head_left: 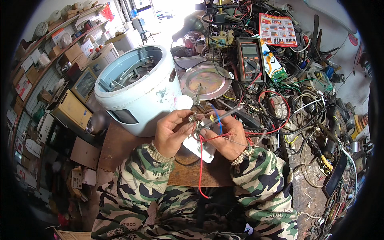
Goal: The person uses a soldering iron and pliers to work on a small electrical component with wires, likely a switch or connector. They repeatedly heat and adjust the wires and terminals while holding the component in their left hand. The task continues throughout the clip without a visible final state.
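My left hand [171,135] and my right hand [232,141] meet over the front of the wooden bench. Both have fingers and thumb closed on a small wired part, mostly hidden by the fingers. A white plastic panel [194,149] is just below it. From between my hands a red wire [201,170] hangs toward my lap, and a blue wire [219,117] loops up beside my right fingers. More thin wires cross my right thumb. Left of my hands stands a pale blue rice cooker body [150,105], its top uncovered and the inside showing.
Behind my hands lies a round metal plate [220,74]. A multimeter [251,60] stands beyond it, near a printed red sheet [277,30]. Tangled cables and tools crowd the right side, with a dark phone-like slab [335,176]. Laden shelves [42,66] line the left wall.
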Action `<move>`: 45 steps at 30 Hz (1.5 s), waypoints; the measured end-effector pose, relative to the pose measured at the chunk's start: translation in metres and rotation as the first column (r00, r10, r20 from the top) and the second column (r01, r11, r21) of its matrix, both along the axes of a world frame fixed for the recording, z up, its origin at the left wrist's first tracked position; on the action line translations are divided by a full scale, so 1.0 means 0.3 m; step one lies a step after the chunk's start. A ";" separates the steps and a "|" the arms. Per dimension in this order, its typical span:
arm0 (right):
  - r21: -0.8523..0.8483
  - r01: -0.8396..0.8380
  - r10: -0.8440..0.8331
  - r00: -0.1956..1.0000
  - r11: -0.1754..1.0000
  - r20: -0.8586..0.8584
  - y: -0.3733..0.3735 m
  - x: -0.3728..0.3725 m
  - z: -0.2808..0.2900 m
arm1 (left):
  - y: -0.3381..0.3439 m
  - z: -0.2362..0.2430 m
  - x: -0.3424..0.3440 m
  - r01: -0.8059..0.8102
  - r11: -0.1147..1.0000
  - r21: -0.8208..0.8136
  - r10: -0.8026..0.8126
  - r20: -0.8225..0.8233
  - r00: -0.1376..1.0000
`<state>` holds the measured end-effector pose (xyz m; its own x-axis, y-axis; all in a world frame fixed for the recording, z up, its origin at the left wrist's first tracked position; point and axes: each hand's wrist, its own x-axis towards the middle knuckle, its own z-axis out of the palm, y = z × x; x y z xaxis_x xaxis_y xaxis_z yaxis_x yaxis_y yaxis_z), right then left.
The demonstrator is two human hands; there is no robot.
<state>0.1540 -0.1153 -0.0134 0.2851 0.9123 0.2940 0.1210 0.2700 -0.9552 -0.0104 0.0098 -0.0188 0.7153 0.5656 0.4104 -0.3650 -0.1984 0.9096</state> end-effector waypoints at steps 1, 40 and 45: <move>-0.020 0.021 -0.021 1.000 1.000 -0.010 -0.003 0.000 0.000 | 0.003 -0.002 0.002 -0.015 0.999 0.050 0.016 -0.013 1.000; 0.045 -0.165 0.169 0.978 0.985 -0.120 0.004 0.030 -0.061 | 0.041 0.049 -0.043 -0.028 0.938 0.344 0.105 -0.209 0.972; 0.012 -0.221 0.220 0.961 0.975 -0.168 0.014 0.031 -0.067 | 0.043 0.055 -0.054 0.014 0.964 0.264 0.048 -0.227 0.973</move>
<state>0.1632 -0.1111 -0.0335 0.1212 0.9598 0.2531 -0.1024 0.2658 -0.9586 -0.0267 0.0227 -0.0023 0.7985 0.4734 0.3718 -0.1474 -0.4452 0.8832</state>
